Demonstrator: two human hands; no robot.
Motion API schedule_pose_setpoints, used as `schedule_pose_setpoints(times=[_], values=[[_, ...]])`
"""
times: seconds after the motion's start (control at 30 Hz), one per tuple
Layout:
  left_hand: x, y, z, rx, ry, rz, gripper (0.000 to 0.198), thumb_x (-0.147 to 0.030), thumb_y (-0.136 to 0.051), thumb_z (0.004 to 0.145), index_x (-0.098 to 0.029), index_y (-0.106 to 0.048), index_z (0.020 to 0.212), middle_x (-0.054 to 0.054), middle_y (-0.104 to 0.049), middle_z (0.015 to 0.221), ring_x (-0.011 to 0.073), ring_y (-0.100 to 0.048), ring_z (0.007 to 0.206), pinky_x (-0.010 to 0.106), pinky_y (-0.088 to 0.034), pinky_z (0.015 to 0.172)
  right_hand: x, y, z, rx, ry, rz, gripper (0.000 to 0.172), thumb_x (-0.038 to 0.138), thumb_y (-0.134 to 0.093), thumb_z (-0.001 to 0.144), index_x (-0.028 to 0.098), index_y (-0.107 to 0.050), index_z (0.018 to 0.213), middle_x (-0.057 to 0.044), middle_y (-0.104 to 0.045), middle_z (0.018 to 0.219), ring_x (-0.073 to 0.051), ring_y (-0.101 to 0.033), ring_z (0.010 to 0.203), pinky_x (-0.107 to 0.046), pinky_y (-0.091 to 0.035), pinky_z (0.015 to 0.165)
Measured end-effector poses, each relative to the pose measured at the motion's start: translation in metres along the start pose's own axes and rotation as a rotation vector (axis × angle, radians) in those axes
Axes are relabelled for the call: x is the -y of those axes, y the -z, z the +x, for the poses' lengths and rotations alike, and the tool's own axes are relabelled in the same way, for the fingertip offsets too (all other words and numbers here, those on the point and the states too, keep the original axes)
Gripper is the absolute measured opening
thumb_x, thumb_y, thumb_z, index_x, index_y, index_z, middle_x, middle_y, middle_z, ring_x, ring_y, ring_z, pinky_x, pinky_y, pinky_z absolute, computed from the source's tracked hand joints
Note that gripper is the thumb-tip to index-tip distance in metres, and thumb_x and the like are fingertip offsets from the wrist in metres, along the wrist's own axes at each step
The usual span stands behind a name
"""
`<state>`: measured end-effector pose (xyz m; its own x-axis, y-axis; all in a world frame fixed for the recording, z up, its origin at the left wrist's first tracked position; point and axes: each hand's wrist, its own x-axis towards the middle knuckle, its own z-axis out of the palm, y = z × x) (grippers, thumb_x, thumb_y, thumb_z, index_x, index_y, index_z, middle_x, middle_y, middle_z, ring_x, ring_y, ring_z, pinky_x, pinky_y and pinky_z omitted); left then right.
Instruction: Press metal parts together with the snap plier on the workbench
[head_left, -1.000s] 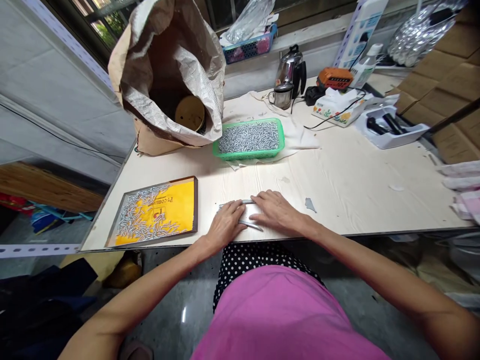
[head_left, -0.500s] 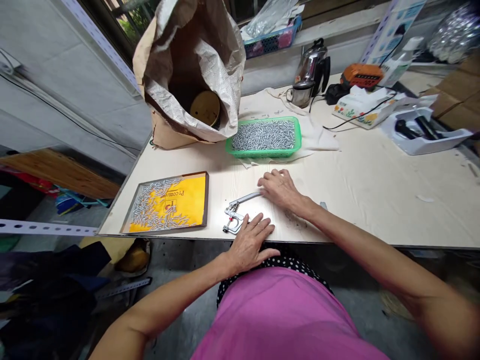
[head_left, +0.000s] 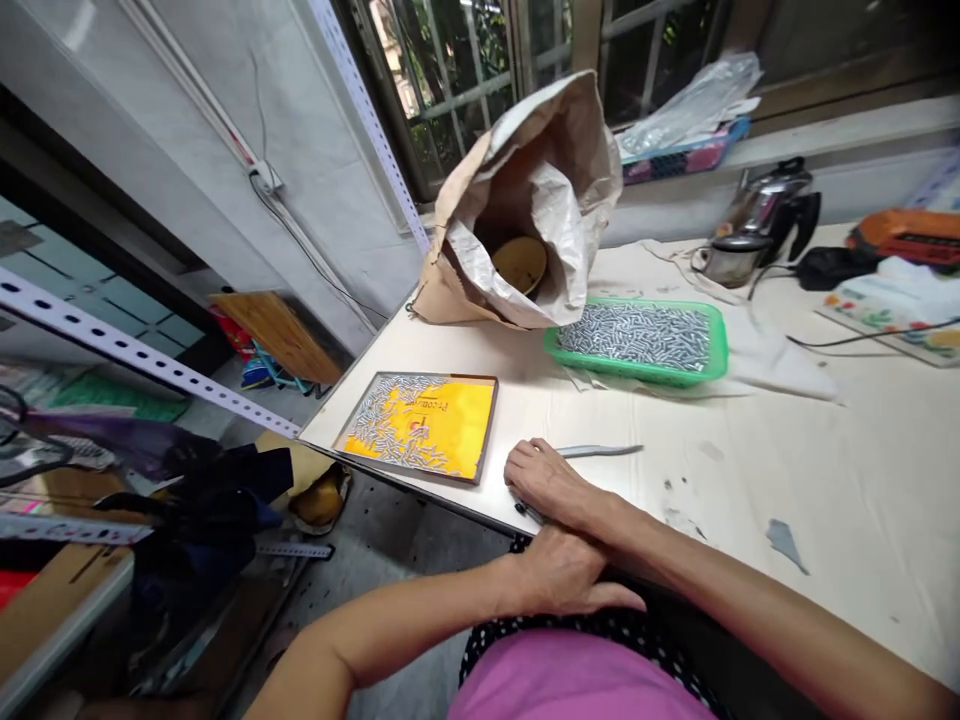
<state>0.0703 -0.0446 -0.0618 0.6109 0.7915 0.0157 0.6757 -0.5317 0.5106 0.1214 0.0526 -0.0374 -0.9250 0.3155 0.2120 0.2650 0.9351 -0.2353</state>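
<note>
Metal hand-press pliers (head_left: 600, 451) lie near the table's front edge, one grey handle pointing right. My right hand (head_left: 547, 482) covers their jaw end, its fingers bent down around it; most of the tool is hidden. My left hand (head_left: 566, 570) is at the table edge beneath my right wrist. Its thumb sticks out to the right, while its fingers are mostly hidden under the right arm. Left of my hands is a shallow tray (head_left: 489, 432) with a yellow sheet (head_left: 466, 425) and many small silvery metal pins (head_left: 390, 440).
Behind my hands stands a green basket (head_left: 720, 345) full of similar metal pieces. An open paper sack (head_left: 457, 270) holds a round tub. A metal kettle (head_left: 776, 200), a cup (head_left: 731, 262), a tissue box (head_left: 892, 310) and a grey scrap (head_left: 785, 541) lie farther right.
The view has swung to the left. My right hand has moved from the handle's end onto the pliers' jaw end, crossing over my left hand. The pliers' handle now points right.
</note>
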Motion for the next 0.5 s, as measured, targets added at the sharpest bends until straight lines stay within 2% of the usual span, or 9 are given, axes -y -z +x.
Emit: schedule_pose_setpoints(times=[0.1,0.2,0.23,0.3,0.37,0.43,0.5], values=[[-0.003,0.007,0.014,-0.015,-0.075,-0.003,0.072,-0.060,-0.052,0.090,-0.009,-0.046,0.140,0.019,-0.059,0.134,0.0331,-0.051,0.128,0.042,-0.042,0.108,-0.004,0.022,0.000,-0.261,-0.122,0.163,0.018,0.019,-0.045,0.096,0.017,-0.062,0.093,-0.007,-0.065,0.088,-0.020,-0.057,0.085,-0.034,-0.044,0.078],[-0.002,0.029,0.019,-0.106,-0.136,0.062,0.049,-0.050,-0.052,0.094,-0.017,-0.058,0.129,0.014,-0.061,0.132,0.0282,-0.048,0.131,0.039,-0.039,0.111,-0.029,0.067,-0.009,-0.609,-0.242,0.214,0.019,0.023,-0.043,0.096,0.018,-0.061,0.094,-0.007,-0.064,0.087,-0.019,-0.059,0.081,-0.033,-0.047,0.076],[0.001,0.040,0.015,-0.174,-0.101,0.098,0.041,-0.046,-0.050,0.096,-0.018,-0.061,0.124,0.013,-0.061,0.131,0.0268,-0.048,0.131,0.039,-0.039,0.111,-0.044,0.082,-0.013,-0.704,-0.292,0.180,0.018,0.024,-0.045,0.095,0.019,-0.061,0.095,-0.007,-0.065,0.088,-0.019,-0.060,0.079,-0.033,-0.048,0.076],[0.015,0.067,0.000,-0.322,0.077,0.188,0.031,-0.035,-0.046,0.099,-0.018,-0.066,0.115,0.011,-0.063,0.126,0.0244,-0.053,0.123,0.041,-0.044,0.105,-0.082,0.108,-0.025,-0.798,-0.388,0.082,0.017,0.028,-0.049,0.093,0.019,-0.063,0.096,-0.008,-0.067,0.089,-0.019,-0.062,0.077,-0.035,-0.048,0.076],[0.039,0.098,-0.025,-0.412,0.361,0.303,0.027,-0.025,-0.045,0.099,-0.019,-0.069,0.108,0.010,-0.066,0.111,0.0222,-0.058,0.106,0.037,-0.050,0.091,-0.124,0.121,-0.039,-0.813,-0.479,0.031,0.021,0.035,-0.052,0.092,0.019,-0.065,0.093,-0.008,-0.068,0.086,-0.020,-0.061,0.072,-0.034,-0.048,0.071],[0.067,0.129,-0.054,-0.436,0.641,0.442,0.025,-0.024,-0.047,0.097,-0.018,-0.071,0.100,0.010,-0.067,0.100,0.0238,-0.057,0.098,0.038,-0.050,0.087,-0.158,0.121,-0.052,-0.683,-0.522,-0.048,0.032,0.046,-0.047,0.093,0.021,-0.068,0.093,-0.009,-0.067,0.084,-0.023,-0.060,0.072,-0.038,-0.048,0.070],[0.096,0.152,-0.082,-0.398,0.856,0.535,0.027,-0.026,-0.046,0.097,-0.017,-0.072,0.098,0.011,-0.066,0.097,0.0258,-0.055,0.100,0.039,-0.049,0.086,-0.173,0.112,-0.062,-0.551,-0.526,-0.150,0.045,0.053,-0.041,0.094,0.019,-0.068,0.104,-0.014,-0.065,0.091,-0.029,-0.060,0.080,-0.042,-0.047,0.068]])
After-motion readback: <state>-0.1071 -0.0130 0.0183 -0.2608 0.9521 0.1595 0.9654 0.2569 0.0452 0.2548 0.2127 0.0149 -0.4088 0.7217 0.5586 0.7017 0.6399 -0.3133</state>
